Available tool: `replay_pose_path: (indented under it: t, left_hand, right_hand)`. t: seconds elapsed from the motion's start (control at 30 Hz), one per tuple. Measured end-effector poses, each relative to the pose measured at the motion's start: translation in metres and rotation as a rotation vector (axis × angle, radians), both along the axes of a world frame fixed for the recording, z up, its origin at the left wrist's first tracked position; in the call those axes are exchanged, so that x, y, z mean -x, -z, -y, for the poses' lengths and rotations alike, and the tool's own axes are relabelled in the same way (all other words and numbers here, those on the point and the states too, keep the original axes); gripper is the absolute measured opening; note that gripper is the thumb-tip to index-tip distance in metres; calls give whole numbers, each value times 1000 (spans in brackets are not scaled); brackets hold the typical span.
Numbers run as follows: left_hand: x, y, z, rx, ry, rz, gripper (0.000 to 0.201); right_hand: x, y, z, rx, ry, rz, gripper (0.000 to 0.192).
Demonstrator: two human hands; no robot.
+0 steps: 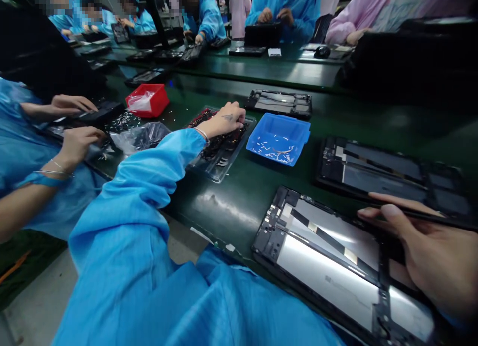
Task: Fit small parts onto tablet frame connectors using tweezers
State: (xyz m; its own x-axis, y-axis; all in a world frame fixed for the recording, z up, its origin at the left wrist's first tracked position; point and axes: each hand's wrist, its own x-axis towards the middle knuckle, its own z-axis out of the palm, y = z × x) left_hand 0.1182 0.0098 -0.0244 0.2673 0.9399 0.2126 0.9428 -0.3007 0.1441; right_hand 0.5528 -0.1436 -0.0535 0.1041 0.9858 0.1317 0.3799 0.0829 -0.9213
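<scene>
My left hand (228,118) reaches over a clear plastic tray (215,174) filled with small dark parts (214,144). Its fingers are bent and pinched together at the tray's far right; what they hold is hidden. At the right, my right hand (429,256) is closed at the near edge of an opened tablet (388,174), fingers along that edge. A second opened tablet (324,266) lies closer to me, silver battery area and flat cables showing, its right end partly behind my right hand.
A blue bin (278,124) with small white strips stands right of the tray. Behind it lies another opened tablet (280,103). At left are a red bin (157,99), a plastic bag (140,137) and a co-worker's hands (76,147). More people work across the green bench (220,206).
</scene>
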Motion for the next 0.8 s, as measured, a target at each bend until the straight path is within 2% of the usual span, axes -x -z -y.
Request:
replay_pose_path:
  t: [0.17, 0.23, 0.3, 0.37, 0.43, 0.47, 0.53, 0.6, 0.63, 0.73, 0.8]
  left_hand:
    - [-4, 1, -8, 56, 38, 18, 6]
    - [-1, -2, -4, 41, 35, 44, 8]
    - [5, -11, 7, 38, 28, 101, 12]
    - [9, -28, 26, 51, 11, 187, 14]
    - [1, -49, 54, 18, -18, 248, 15]
    - [-7, -60, 71, -39, -25, 242, 14]
    - [-34, -76, 108, -233, 3, 172, 20]
    - [-66, -80, 142, -436, 121, 25, 26]
    - [-81, -76, 156, -505, 231, -46, 26]
    - [-117, -52, 178, -631, 743, -221, 25]
    - [-132, -36, 179, -728, 969, -288, 22]
  right_hand:
    - [6, -11, 4, 98, 11, 31, 26]
    - [5, -16, 6, 84, 7, 92, 28]
    - [5, -23, 8, 10, -14, 230, 30]
    - [8, -30, 13, -124, -79, 347, 29]
    - [18, -39, 19, -214, -184, 322, 28]
    - [26, -43, 22, -201, -237, 220, 27]
    - [47, -47, 27, -34, -363, -86, 24]
    - [69, -48, 27, 250, -504, -394, 24]
    - [78, -47, 26, 356, -558, -502, 27]
    - [93, -40, 24, 452, -595, -691, 30]
    - [92, -38, 25, 430, -530, -718, 29]
